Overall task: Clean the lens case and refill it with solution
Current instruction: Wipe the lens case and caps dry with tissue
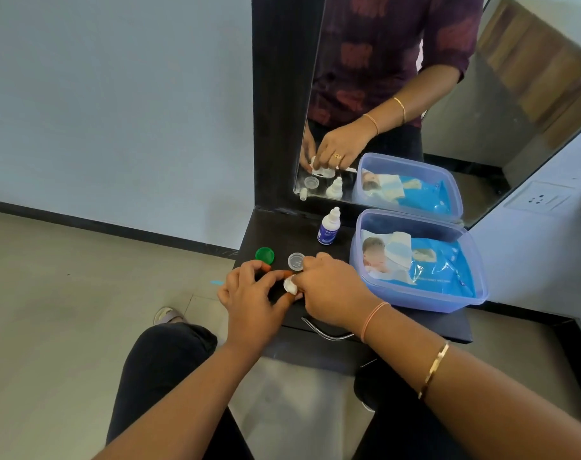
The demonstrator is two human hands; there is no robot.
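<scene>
My left hand [249, 295] and my right hand [332, 287] meet over the front of the dark dresser top [428, 322]. My left hand grips the white lens case, which lies mostly hidden between my fingers. The case's reflection [325, 173] shows in the mirror. My right hand pinches a small white wad [291, 286] against the case. A green cap [264, 254] and a clear cap [295, 261] lie loose just behind my hands. The white solution bottle [329, 227] with a blue label stands upright further back, its nozzle uncovered.
A blue plastic box [425, 298] holding a pack of wipes stands to the right of my hands. The mirror [398, 94] rises behind the dresser. A metal drawer handle [325, 333] sits below the front edge. My legs and the tiled floor are below.
</scene>
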